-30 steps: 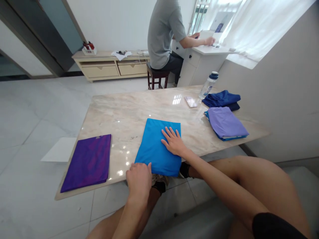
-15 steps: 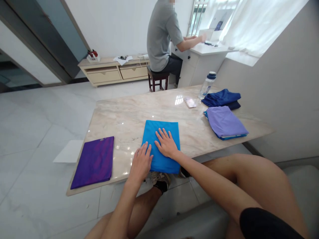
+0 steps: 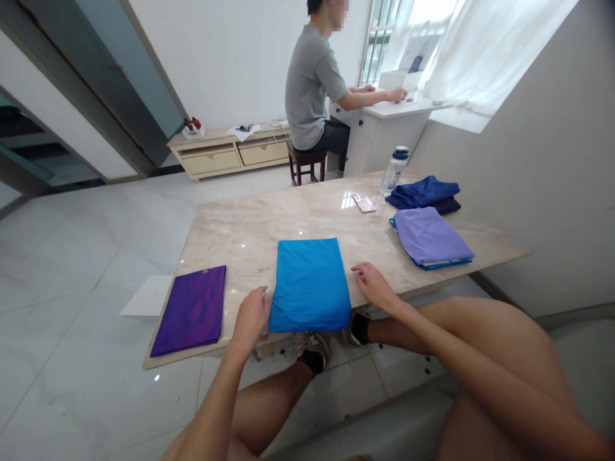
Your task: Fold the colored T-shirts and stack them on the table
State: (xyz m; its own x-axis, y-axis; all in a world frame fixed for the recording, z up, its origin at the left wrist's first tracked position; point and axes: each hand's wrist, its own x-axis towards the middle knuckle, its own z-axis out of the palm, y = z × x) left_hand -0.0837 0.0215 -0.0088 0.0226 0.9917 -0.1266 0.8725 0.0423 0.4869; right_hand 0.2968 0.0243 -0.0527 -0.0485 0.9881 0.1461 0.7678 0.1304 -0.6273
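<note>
A bright blue folded cloth (image 3: 310, 285) lies flat in front of me, its near end at the front edge of the marble-patterned table (image 3: 250, 221). My left hand (image 3: 252, 320) is just off its left side, fingers loosely curved and holding nothing. On the other side, my right hand (image 3: 375, 286) hovers low by the tabletop, open, with its fingers pointing toward the cloth and a small gap between. A purple folded cloth (image 3: 192, 310) rests at the table's left end.
Toward the right sit a lavender folded cloth (image 3: 432, 235) on a blue one, and dark blue cloths (image 3: 425, 192) behind. Near them are a water bottle (image 3: 394, 169) and a phone (image 3: 364, 202). A person in a grey shirt (image 3: 314, 89) sits at a white desk (image 3: 396, 128) beyond.
Both hands have come off the blue cloth and moved apart, left hand to the left, right hand to the right. The cloth now lies uncovered. The view has shifted slightly.
</note>
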